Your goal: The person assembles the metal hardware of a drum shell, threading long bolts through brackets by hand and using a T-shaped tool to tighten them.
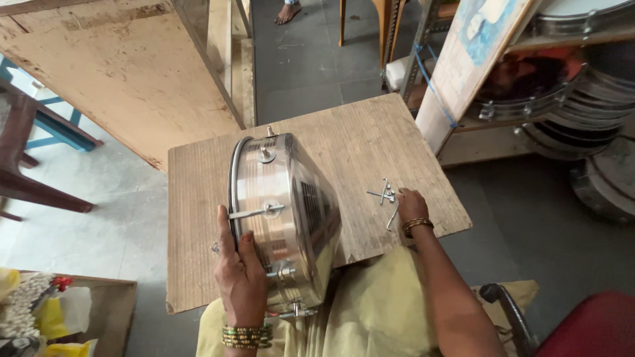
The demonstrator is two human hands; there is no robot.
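Standing on its edge on the wooden board (357, 142), a shiny metal drum (284, 215) takes up the board's near middle, its round face turned toward the right and its axis running roughly left to right, tilted a little. The left hand (241, 271) is clasped against the near side of the drum shell, thumb up along the rim, steadying it upright. Four tension lugs show around the shell, one of them with a long rod (254, 212) lying across the metal just above the thumb.

To the right of the drum, well apart from it, the right hand (411, 203) rests fingers-down on the board, touching a small heap of loose metal rods and bolts (387, 196); whether it grips one I cannot tell, and the pieces overlap too much to count.

Beyond the drum, a large plywood panel (126, 73) leans at upper left. Far right of the drum, shelves (569, 86) hold stacked metal drum hoops. A red chair (589, 327) sits at lower right.
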